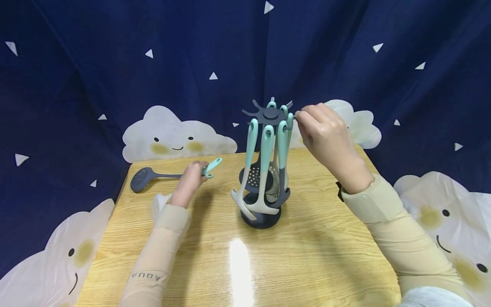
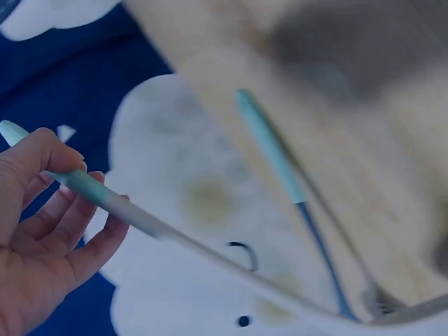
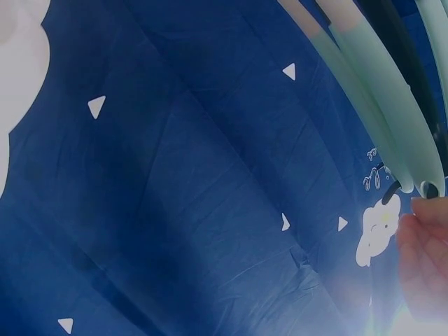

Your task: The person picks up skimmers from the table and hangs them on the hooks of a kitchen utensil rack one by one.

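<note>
Near the table's left side, my left hand point(image 1: 189, 181) pinches the teal handle point(image 2: 87, 187) of a pale utensil, whose white perforated head point(image 1: 158, 205) shows beside the forearm. Under that hand a dark blue skimmer point(image 1: 142, 179) lies on the table, its teal handle point(image 2: 269, 143) visible in the left wrist view. At the top of a dark utensil rack point(image 1: 270, 113), my right hand point(image 1: 324, 130) pinches the tip of one hook with thumb and fingers. Several teal-handled utensils hang round the rack, among them a pale one point(image 1: 265, 170) at the front and a dark perforated one behind.
The rack stands on a round dark base point(image 1: 262, 221) at mid-table. The wooden table point(image 1: 307, 256) ends at a dark blue curtain point(image 1: 215, 38) with white triangles and cloud shapes. A small black object point(image 1: 340, 192) shows by the right sleeve.
</note>
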Demonstrator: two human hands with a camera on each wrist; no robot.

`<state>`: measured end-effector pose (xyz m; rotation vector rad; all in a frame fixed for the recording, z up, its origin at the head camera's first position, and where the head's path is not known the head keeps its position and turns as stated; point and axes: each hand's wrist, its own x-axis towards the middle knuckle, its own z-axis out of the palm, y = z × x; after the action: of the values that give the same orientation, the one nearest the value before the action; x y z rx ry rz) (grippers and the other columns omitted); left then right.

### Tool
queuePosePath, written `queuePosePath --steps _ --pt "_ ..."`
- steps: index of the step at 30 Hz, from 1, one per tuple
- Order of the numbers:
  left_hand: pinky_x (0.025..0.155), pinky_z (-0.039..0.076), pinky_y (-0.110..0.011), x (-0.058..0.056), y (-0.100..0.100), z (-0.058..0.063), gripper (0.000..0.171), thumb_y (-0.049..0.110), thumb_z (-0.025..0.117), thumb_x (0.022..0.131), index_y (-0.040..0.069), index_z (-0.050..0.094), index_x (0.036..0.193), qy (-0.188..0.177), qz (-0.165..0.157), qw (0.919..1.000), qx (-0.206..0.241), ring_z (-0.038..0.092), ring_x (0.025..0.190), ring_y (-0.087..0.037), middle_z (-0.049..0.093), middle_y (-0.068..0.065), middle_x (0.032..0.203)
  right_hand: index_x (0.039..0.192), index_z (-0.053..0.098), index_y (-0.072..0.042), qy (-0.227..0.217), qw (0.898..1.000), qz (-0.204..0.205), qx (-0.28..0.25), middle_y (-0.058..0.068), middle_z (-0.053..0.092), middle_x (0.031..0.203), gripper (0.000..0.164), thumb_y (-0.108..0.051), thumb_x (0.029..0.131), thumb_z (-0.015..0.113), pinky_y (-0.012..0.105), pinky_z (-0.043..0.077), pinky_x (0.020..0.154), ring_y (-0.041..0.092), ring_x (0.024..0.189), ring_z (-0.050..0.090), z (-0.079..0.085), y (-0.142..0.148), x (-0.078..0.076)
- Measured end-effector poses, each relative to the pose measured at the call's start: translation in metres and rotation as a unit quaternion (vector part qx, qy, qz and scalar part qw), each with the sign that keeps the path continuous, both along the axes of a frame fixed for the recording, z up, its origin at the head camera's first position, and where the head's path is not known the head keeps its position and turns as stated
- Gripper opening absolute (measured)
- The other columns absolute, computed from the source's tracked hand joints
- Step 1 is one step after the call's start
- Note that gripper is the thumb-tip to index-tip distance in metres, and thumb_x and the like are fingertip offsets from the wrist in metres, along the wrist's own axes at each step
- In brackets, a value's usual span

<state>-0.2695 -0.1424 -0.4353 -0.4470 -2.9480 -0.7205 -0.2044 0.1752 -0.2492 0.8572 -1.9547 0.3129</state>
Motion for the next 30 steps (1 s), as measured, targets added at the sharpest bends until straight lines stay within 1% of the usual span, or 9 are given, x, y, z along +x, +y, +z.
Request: queuePosePath --steps 4,5,8,10,12,15,22,26,30 --pt "0.066 0.047 -0.038 0.003 0.006 0.017 0.036 -0.003 0.067 0.074 -0.002 0.059 0.109 0.036 -0.013 0.9979 0.051 0.052 0.073 -0.025 0.057 -0.016 0.086 0.078 0.057 0.005 -0.001 1.000 -0.002 0.000 0.014 0.056 0.073 0.009 0.012 0.081 0.052 0.036 0.043 0.058 0.029 0.066 0.050 0.000 0.000 0.000" --pt "0.065 0.046 -0.038 0.004 0.007 0.021 0.034 -0.004 0.065 0.073 -0.001 0.059 0.106 0.046 -0.018 0.9966 0.065 0.051 0.072 -0.024 0.056 -0.015 0.084 0.078 0.057 0.005 -0.002 1.000 -0.002 0.000 0.014 0.056 0.073 0.009 0.012 0.081 0.052 0.036 0.043 0.058 0.029 0.066 0.050 0.000 0.000 0.000" --pt "0.063 0.045 -0.035 0.007 0.012 0.035 0.021 -0.008 0.060 0.071 0.001 0.058 0.090 0.069 -0.036 0.9915 0.104 0.050 0.071 -0.023 0.054 -0.011 0.078 0.078 0.056 0.005 -0.002 1.000 0.000 -0.001 0.014 0.056 0.073 0.009 0.012 0.081 0.052 0.036 0.043 0.057 0.029 0.066 0.050 0.000 0.000 0.000" --pt "0.063 0.046 -0.035 0.010 0.015 0.045 0.018 -0.007 0.058 0.072 0.002 0.057 0.087 0.081 -0.045 0.9881 0.123 0.052 0.073 -0.023 0.054 -0.011 0.078 0.078 0.056 0.005 -0.001 1.000 0.001 -0.001 0.014 0.056 0.073 0.009 0.012 0.081 0.052 0.036 0.043 0.057 0.029 0.066 0.050 0.000 0.000 0.000" --pt "0.064 0.048 -0.033 0.013 0.019 0.055 0.018 -0.007 0.057 0.073 0.002 0.058 0.088 0.089 -0.050 0.9849 0.139 0.055 0.076 -0.023 0.056 -0.011 0.081 0.078 0.057 0.005 -0.001 1.000 0.001 -0.001 0.014 0.056 0.073 0.009 0.012 0.081 0.052 0.036 0.043 0.058 0.029 0.066 0.050 0.000 0.000 0.000" --pt "0.066 0.052 -0.031 0.017 0.023 0.069 0.027 -0.007 0.057 0.074 0.001 0.061 0.099 0.101 -0.054 0.9785 0.171 0.058 0.080 -0.023 0.059 -0.013 0.086 0.078 0.057 0.005 0.000 1.000 0.000 0.001 0.014 0.056 0.074 0.008 0.011 0.081 0.052 0.036 0.044 0.058 0.029 0.066 0.050 0.000 0.000 0.000" --pt "0.069 0.053 -0.030 0.027 0.035 0.105 0.039 -0.007 0.058 0.074 -0.003 0.061 0.113 0.114 -0.068 0.9550 0.265 0.062 0.082 -0.025 0.062 -0.017 0.094 0.078 0.057 0.005 0.000 1.000 0.001 0.001 0.014 0.056 0.073 0.009 0.012 0.081 0.052 0.036 0.043 0.058 0.029 0.066 0.049 0.001 -0.001 0.000" --pt "0.072 0.053 -0.031 0.030 0.041 0.120 0.039 -0.006 0.059 0.076 -0.002 0.060 0.114 0.108 -0.079 0.9450 0.299 0.062 0.084 -0.024 0.062 -0.016 0.095 0.078 0.056 0.005 0.000 1.000 0.000 0.001 0.014 0.056 0.073 0.009 0.012 0.081 0.052 0.035 0.043 0.057 0.029 0.066 0.049 0.001 0.000 0.000" --pt "0.073 0.053 -0.031 0.031 0.048 0.131 0.037 -0.004 0.059 0.076 0.001 0.061 0.113 0.098 -0.087 0.9399 0.315 0.062 0.084 -0.021 0.064 -0.014 0.094 0.078 0.056 0.005 -0.001 1.000 -0.001 0.001 0.014 0.056 0.073 0.009 0.012 0.081 0.052 0.035 0.043 0.057 0.029 0.066 0.049 0.000 0.000 0.000"
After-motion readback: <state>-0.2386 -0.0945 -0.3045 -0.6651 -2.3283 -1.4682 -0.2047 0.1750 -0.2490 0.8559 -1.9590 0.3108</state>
